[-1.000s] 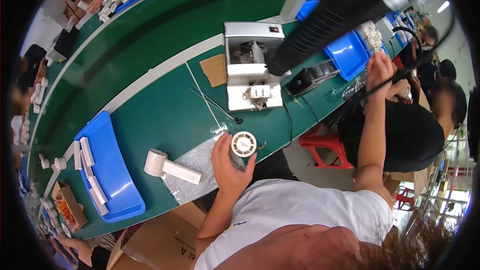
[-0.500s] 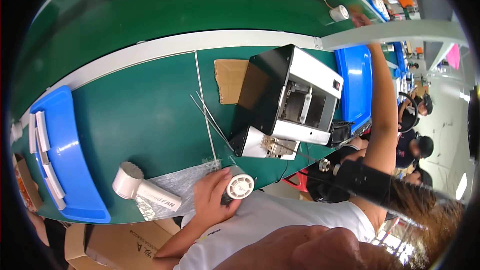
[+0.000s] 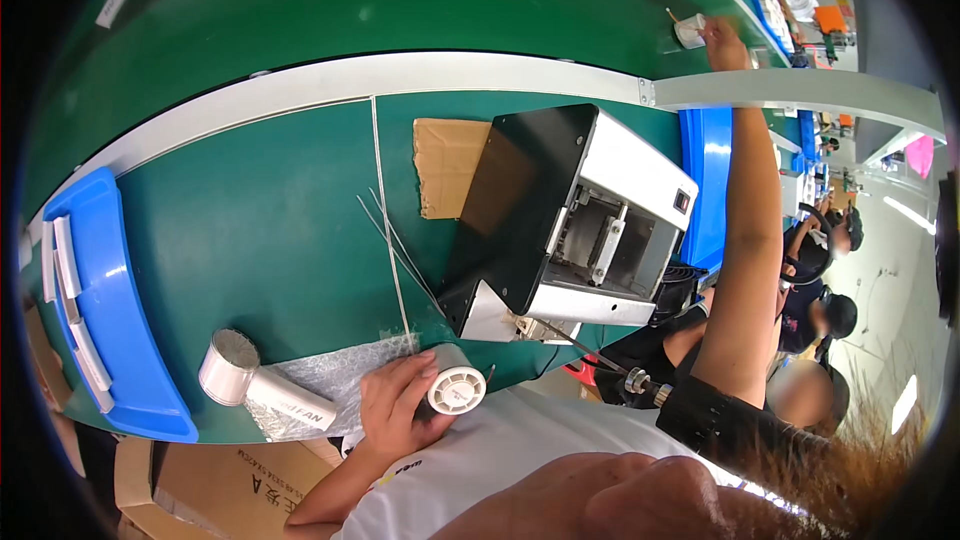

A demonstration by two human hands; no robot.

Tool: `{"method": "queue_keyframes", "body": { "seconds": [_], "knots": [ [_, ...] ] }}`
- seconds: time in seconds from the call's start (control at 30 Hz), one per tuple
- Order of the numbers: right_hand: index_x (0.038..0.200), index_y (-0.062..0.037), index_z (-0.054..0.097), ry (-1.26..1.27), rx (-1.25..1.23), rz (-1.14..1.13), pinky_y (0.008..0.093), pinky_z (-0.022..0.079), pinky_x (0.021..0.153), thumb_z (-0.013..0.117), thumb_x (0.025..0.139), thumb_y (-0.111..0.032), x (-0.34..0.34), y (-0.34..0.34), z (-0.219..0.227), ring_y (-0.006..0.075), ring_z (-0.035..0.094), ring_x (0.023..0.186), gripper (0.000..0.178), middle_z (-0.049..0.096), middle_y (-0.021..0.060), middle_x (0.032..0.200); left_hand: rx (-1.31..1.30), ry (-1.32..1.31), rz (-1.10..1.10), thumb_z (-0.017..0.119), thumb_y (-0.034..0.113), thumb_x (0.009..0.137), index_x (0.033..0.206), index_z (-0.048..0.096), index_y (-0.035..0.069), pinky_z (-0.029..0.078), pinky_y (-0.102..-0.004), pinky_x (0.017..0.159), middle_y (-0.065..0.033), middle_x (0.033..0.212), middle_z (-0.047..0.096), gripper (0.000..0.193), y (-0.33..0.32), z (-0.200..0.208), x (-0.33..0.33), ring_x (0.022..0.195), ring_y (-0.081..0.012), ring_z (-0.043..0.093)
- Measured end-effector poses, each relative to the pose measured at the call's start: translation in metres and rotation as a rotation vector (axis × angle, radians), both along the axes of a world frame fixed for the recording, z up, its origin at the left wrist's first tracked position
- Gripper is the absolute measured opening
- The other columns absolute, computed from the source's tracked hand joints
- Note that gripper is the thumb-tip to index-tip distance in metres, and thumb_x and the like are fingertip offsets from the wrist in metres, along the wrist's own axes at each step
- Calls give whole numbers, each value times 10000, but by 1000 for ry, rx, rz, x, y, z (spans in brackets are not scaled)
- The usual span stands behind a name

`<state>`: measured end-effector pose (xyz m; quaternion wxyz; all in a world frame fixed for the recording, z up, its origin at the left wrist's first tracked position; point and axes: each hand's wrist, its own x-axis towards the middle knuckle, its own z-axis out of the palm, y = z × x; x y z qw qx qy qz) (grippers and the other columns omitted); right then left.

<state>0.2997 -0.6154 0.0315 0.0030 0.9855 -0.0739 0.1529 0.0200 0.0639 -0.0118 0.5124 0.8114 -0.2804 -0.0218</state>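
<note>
Near the table's front edge, my left hand point(image 3: 393, 402) is wrapped round a white handheld fan point(image 3: 458, 391), whose round slotted end faces up. My right arm stretches far out past the upright frame. There my right hand point(image 3: 729, 46) has its fingers bent and closed against the rim of a small white cup point(image 3: 689, 32) with a thin stick poking out. Left of my left hand lies a second white handheld fan point(image 3: 290, 400) with a round, open-topped head, partly on a sheet of bubble wrap point(image 3: 352, 375).
A black-and-silver machine point(image 3: 570, 220) stands mid-table beside a cardboard piece point(image 3: 448, 168) and thin white strips point(image 3: 390, 230). A blue tray point(image 3: 135, 340) with white pieces is at left; another blue tray point(image 3: 708, 190) sits behind the machine. Below the edge is a cardboard box point(image 3: 215, 485). Co-workers sit at right.
My right hand has come up to the white cup, its fingers now at the rim. The left hand still holds the fan. The whole view has shifted slightly.
</note>
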Motion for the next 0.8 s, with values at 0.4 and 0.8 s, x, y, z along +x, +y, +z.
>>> {"method": "queue_keyframes", "body": {
  "seconds": [0.4,0.8],
  "knots": [
    [1185,-80,631,-136,39,131,428,540,901,736,876,-207,-35,-10,2,325,666,1112,351,679,138,1217,-27,-41,30,838,192,673,1239,612,56,473,-403,829,-153,1232,662,625,-1,6,5,1018,-318,658],
    [1312,96,548,-625,813,77,355,493,1050,647,945,-47,-263,38,130,299,621,1187,406,642,199,1261,-518,306,210,816,54,801,1433,420,4,472,-371,1024,-150,1295,576,747,-10,16,-7,1180,-238,598]
  ]
}}
